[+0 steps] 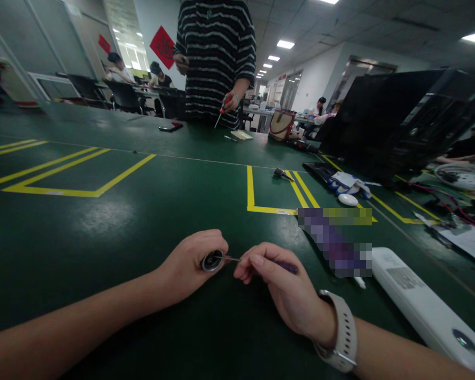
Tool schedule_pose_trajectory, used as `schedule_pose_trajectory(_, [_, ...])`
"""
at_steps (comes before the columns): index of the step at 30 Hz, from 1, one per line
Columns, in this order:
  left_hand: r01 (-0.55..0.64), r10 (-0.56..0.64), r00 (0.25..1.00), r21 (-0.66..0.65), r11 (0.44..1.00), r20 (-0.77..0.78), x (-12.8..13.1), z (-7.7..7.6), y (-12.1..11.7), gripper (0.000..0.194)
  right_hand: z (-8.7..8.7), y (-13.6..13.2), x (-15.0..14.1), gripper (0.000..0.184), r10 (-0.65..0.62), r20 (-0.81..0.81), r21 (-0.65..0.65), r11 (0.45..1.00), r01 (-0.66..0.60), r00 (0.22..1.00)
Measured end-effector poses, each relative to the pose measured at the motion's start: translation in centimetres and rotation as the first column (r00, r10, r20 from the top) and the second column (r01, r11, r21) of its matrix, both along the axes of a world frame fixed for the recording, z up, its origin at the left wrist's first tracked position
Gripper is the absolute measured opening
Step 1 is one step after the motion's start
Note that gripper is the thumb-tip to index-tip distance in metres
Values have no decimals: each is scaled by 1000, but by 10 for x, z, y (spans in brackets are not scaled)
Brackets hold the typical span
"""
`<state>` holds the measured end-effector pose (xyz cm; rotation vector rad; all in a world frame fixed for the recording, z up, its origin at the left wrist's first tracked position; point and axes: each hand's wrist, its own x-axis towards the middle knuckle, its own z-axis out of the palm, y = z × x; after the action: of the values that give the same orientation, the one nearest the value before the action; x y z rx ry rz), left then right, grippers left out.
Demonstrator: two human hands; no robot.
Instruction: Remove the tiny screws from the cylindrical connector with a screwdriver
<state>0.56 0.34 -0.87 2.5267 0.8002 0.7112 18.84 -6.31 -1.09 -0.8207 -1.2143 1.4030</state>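
Note:
My left hand [196, 256] is wrapped round a cylindrical part [211, 261] with a metal rim and a dark hollow end turned to the right. Most of its body is hidden in my palm. Between the fingers of my right hand [275, 279] is a small screwdriver [288, 267] with a dark purple handle. Its thin shaft points left and its tip meets the open end of the part; I cannot tell whether it touches anything inside. A light watch strap sits on my right wrist.
A long white device [404, 285] and a blurred purple packet [332, 243] lie right of my hands. Beyond are a small dark metal part [283, 173], a white mouse [348, 200], gloves [346, 183] and a large black monitor [380, 121]. A person across the table holds a red screwdriver [222, 105].

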Motion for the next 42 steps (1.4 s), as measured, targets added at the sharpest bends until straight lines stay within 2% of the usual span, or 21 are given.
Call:
schedule_pose_trajectory(3, [-38,39,998,15,999,-43,1,-1,0,14,1,-3,0,17,-59,149,94,995,45,987])
schedule_pose_trajectory(6, [-61,63,993,30,998,-97,1,-1,-1,14,2,-3,0,17,-53,216,82,996,36,975])
schedule_pose_trajectory(10, [-67,70,989,24,997,-134,1,1,-2,14,1,1,-1,16,13,34,-66,998,-11,999])
schedule_pose_trajectory(13, [-58,58,993,3,998,-107,0,1,-1,14,2,3,-1,16,14,-77,-159,987,-27,997])
schedule_pose_trajectory(20, [10,-11,999,-16,1000,-43,1,1,1,17,4,5,0,18,15,-149,-186,982,-43,989])
schedule_pose_trajectory(23, [14,-15,999,-12,1000,-44,1,0,1,16,2,2,-1,18,-13,-81,-136,991,2,997])
schedule_pose_trajectory(26, [-17,17,997,1,1000,-77,0,-1,0,14,0,-1,-1,18,-54,80,-30,998,57,995])
schedule_pose_trajectory(29, [-27,29,991,16,1000,-132,0,-1,0,11,0,-3,0,18,-50,173,20,999,47,984])
schedule_pose_trajectory(35, [-39,39,994,-1,999,-99,0,-1,-1,12,2,2,-2,18,-8,-55,-168,986,-1,998])
schedule_pose_trajectory(42, [-17,17,1000,-7,1000,17,1,-1,2,15,1,2,-1,17,11,-107,-131,991,-25,994])
